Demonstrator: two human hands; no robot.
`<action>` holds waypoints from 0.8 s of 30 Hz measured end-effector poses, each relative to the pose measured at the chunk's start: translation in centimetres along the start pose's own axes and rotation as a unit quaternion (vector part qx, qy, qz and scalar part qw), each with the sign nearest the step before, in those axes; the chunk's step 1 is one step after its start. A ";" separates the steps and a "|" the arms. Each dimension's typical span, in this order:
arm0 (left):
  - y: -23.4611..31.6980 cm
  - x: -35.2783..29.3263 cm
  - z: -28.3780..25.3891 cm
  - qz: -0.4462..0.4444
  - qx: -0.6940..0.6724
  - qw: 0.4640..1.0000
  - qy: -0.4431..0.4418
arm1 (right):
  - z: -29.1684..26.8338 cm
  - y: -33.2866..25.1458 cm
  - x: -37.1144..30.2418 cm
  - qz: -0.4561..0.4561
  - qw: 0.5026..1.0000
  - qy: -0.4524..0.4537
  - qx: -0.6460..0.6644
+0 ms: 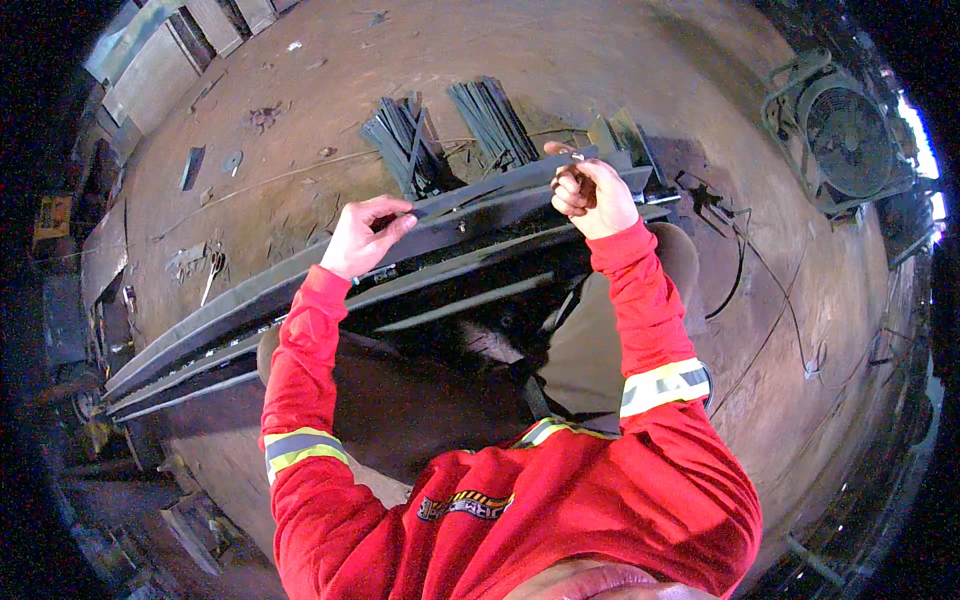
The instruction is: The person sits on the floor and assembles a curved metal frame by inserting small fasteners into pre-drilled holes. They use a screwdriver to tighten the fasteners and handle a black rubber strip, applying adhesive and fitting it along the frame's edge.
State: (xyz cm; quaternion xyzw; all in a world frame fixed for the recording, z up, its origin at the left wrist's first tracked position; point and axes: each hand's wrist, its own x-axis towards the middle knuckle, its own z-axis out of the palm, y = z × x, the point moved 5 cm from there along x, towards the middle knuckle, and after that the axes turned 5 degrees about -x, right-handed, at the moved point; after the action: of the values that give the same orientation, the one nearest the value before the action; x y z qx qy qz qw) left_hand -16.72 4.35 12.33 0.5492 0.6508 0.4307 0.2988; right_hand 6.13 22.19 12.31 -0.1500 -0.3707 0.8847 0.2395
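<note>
My left hand point(368, 238) is closed in a pinch, thumb against fingers, at the near end of a thin dark metal strip point(485, 188). The strip runs rightward to my right hand point(597, 195), whose thumb and index finger pinch around its other end while the remaining fingers curl in. Beneath both hands lie long grey metal beams point(250, 293), side by side, stretching from the far left to just past my right hand. The strip is hard to separate from the beam's dark edge behind it.
Beyond the beams, two bundles of dark metal bars point(408, 145) point(493, 122) lie on the brown floor point(560, 50). A large fan point(848, 137) stands at the right. Cables point(775, 285) trail across the floor there. Metal scraps point(190, 168) lie at the left.
</note>
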 end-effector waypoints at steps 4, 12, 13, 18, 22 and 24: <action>0.2 0.1 0.3 0.041 0.017 0.999 0.013 | -0.5 -0.4 0.2 -0.023 0.999 0.004 0.041; -0.3 0.0 0.2 0.060 0.036 0.997 0.024 | 0.3 -0.4 0.2 -0.041 0.996 -0.073 0.040; 0.0 0.2 0.5 0.036 0.015 0.999 0.020 | 0.6 -0.7 0.2 -0.052 0.993 -0.092 0.044; 0.1 0.3 0.6 0.095 -0.001 0.994 0.056 | 1.2 -0.8 0.5 -0.078 0.994 -0.026 0.068; 0.7 0.5 0.6 -0.013 -0.193 0.978 0.072 | -0.5 0.9 1.2 -0.050 0.997 0.054 -0.022; 1.3 0.8 0.0 0.007 -0.256 0.963 0.085 | 0.2 1.9 1.6 -0.055 0.993 0.049 -0.090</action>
State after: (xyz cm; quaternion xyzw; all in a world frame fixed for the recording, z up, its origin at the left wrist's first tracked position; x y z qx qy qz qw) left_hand -16.34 5.12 13.57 0.4201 0.5384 0.6301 0.3696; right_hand 4.08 21.84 10.91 -0.1935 -0.4440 0.8251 0.2909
